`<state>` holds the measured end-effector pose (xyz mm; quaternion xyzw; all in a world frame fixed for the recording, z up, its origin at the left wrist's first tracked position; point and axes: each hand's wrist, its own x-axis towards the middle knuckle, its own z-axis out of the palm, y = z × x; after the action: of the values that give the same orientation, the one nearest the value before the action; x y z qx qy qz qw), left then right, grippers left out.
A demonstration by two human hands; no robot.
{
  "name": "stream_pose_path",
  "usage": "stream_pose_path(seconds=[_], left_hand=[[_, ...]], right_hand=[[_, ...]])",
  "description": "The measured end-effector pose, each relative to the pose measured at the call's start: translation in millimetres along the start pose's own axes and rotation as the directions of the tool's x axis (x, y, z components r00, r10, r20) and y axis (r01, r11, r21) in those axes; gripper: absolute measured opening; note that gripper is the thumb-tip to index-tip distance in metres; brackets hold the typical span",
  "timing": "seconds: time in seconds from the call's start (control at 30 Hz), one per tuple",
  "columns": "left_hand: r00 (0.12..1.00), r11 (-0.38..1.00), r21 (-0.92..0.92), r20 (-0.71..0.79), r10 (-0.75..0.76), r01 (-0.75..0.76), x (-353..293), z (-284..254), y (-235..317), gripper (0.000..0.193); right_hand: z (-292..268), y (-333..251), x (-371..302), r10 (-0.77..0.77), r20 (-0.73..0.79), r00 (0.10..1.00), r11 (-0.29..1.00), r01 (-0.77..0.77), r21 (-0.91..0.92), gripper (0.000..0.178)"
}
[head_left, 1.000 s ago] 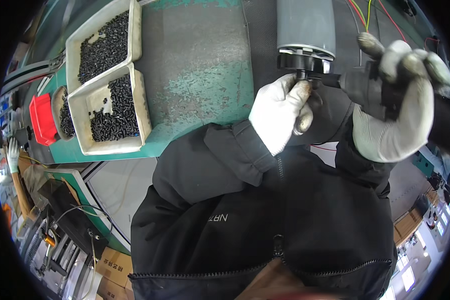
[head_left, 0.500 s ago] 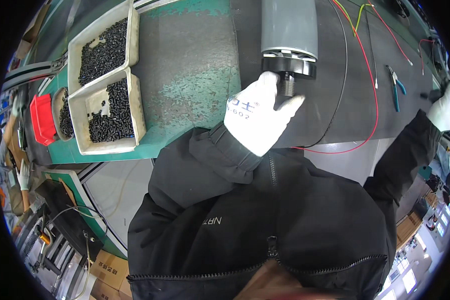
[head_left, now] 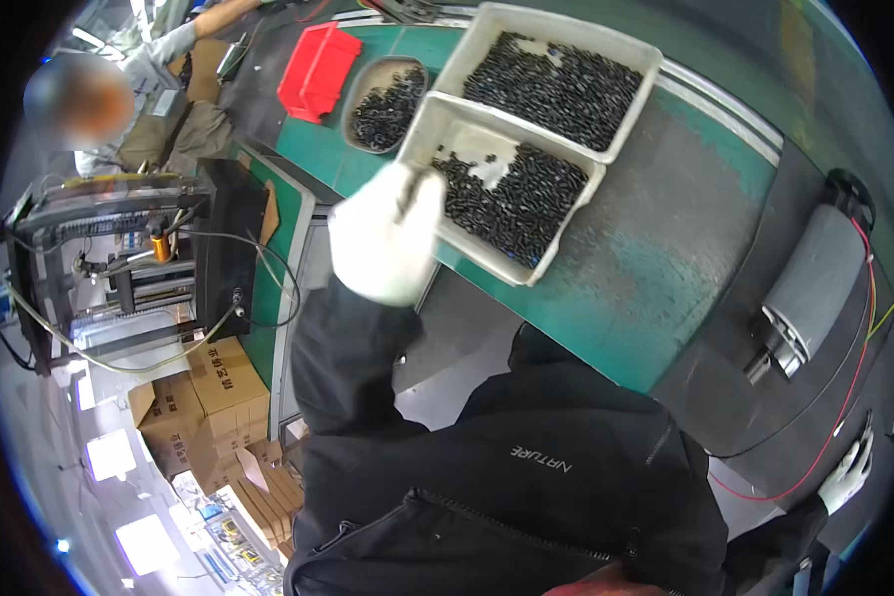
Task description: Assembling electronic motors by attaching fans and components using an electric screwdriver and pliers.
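Observation:
My left hand [head_left: 385, 236], in a white glove, hovers at the near left corner of a white tray [head_left: 556, 248] of small black screws. The hand is blurred, its fingers curled over the tray's rim, and I cannot tell whether it holds anything. A grey cylindrical motor [head_left: 815, 283] lies on a dark mat at the right, its black shaft end toward me, with red and yellow wires [head_left: 844, 397] trailing from it. My right hand [head_left: 848, 469], also gloved, rests flat on the mat beside the red wire, fingers apart and holding nothing.
A second white tray [head_left: 626, 129] of screws stands behind the first, on the green bench [head_left: 606, 308]. A round metal bowl [head_left: 363, 84] of screws and a red bin [head_left: 318, 70] sit further left. A co-worker [head_left: 119, 109] sits beyond. A machine frame [head_left: 119, 268] and cardboard boxes [head_left: 209, 397] stand below left.
My left hand has left the motor's shaft end and swung left to the screw tray. My right hand has dropped onto the mat. The view has turned left.

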<state>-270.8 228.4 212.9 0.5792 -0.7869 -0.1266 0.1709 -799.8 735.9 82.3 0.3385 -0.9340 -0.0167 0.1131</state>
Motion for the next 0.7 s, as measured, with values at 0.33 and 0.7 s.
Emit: stream_pose_path(seconds=[0.33,0.7], left_hand=[[1.0,0.931,0.364,0.023,-0.015,0.006,194,27,-171,0.029],[0.99,0.938,0.327,0.032,-0.137,0.119,215,51,-170,0.034]], right_hand=[[6,-43,49,0.431,0.089,0.898,0.299,-0.236,0.924,0.047],[-6,-126,54,0.396,0.258,0.881,-0.004,-0.279,0.96,0.044]])
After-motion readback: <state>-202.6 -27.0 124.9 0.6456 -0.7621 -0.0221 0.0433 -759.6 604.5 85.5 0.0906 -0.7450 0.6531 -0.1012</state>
